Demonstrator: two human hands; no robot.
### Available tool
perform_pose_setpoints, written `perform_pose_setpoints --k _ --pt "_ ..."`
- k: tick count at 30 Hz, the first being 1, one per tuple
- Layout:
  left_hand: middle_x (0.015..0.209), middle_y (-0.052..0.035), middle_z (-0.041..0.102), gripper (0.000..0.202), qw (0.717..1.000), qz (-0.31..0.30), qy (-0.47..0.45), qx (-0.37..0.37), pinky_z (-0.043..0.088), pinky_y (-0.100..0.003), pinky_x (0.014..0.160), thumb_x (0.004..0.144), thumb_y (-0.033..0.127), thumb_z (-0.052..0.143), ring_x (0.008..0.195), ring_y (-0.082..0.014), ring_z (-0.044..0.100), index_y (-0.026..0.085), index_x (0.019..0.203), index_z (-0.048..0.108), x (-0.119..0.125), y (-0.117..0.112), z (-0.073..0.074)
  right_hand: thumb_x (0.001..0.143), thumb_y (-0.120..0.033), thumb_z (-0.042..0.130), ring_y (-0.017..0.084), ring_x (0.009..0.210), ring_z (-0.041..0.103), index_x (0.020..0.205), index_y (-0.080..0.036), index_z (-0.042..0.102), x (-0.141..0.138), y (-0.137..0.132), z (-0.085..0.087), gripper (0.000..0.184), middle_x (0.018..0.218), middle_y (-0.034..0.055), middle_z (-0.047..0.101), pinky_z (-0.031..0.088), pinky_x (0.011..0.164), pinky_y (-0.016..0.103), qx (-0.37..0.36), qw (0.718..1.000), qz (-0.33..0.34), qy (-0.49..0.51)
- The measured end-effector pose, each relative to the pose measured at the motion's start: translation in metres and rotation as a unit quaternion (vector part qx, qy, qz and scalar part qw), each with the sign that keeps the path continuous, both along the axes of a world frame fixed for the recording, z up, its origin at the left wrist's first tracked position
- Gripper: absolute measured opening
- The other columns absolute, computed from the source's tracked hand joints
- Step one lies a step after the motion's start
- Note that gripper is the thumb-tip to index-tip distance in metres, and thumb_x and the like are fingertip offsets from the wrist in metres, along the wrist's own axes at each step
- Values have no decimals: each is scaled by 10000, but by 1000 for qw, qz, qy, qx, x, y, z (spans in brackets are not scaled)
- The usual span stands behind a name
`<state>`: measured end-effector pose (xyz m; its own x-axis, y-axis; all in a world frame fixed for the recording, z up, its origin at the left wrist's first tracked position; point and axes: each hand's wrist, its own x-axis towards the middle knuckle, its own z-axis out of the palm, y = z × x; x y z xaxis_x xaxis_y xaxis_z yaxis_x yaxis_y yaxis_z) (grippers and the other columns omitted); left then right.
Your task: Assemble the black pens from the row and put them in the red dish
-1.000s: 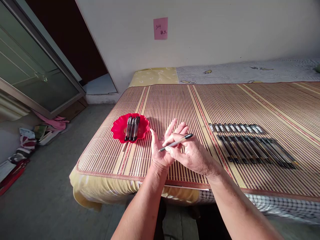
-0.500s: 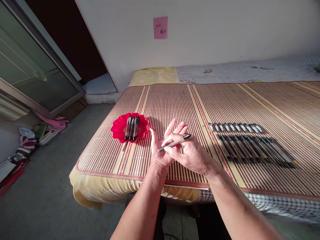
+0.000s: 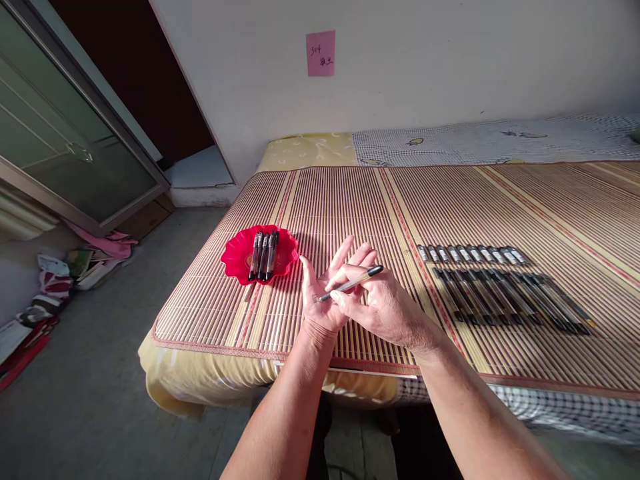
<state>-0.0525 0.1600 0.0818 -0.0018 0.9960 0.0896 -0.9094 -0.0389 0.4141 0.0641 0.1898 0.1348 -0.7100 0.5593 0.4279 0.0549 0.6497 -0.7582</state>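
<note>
My right hand (image 3: 387,308) grips a pen (image 3: 350,284) like a writer, its tip resting on the palm of my left hand (image 3: 325,290). That left hand is held up, palm toward me, fingers spread, with small ink marks near the pen tip. Both hands hover over the near edge of a striped bamboo mat (image 3: 350,200). To the left, a red scalloped dish (image 3: 235,257) holds several black capped pens (image 3: 264,255). On the right lie a row of pen caps (image 3: 470,255) and a row of uncapped pens (image 3: 510,301).
The mat covers a bed with a yellow sheet (image 3: 210,380) hanging at the near corner. A pink note (image 3: 321,53) is stuck on the wall. Clutter (image 3: 55,280) lies on the floor at left below a glass door (image 3: 60,147).
The pen tip has made small strokes on my left palm, leaving faint ink marks; both hands otherwise stay in place.
</note>
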Motion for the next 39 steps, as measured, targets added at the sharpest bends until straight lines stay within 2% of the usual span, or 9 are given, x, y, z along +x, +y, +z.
perform_pose_setpoints --k 11,19,27,35,39 --pt "1527 -206 590 963 1000 -1 -29 9 267 -531 1287 967 813 249 1525 -385 420 114 1610 407 -1 -2 0 883 -206 581 112 604 607 873 -170 701 2 0 2 125 746 9 721 500 576 258 4 1000 -2 20" --pt "1583 -180 541 964 1000 -2 -18 -11 256 -564 1285 942 834 304 1570 -387 334 170 1638 363 -2 -1 2 890 -212 597 113 608 613 896 -175 716 2 0 2 125 783 18 749 508 567 260 -7 1000 9 0" --pt "1550 -176 576 953 1000 0 -19 -6 250 -528 1289 964 814 210 1549 -363 386 158 1639 357 -1 -1 2 877 -219 607 122 617 650 926 -182 723 2 0 -3 130 822 30 774 512 541 256 -32 999 7 -27" --pt "1563 -177 564 963 1000 0 -14 -4 245 -544 1291 965 812 188 1550 -364 382 147 1644 345 0 -2 5 898 -229 603 145 671 675 913 -183 737 1 0 -3 143 829 30 780 556 654 304 -5 1000 10 -21" --pt "1566 -171 562 958 1000 3 -9 -2 251 -552 1289 961 818 208 1551 -367 381 160 1641 356 0 -1 4 897 -217 605 150 703 685 930 -178 740 1 0 -1 144 859 34 790 569 682 308 -15 1000 18 -14"
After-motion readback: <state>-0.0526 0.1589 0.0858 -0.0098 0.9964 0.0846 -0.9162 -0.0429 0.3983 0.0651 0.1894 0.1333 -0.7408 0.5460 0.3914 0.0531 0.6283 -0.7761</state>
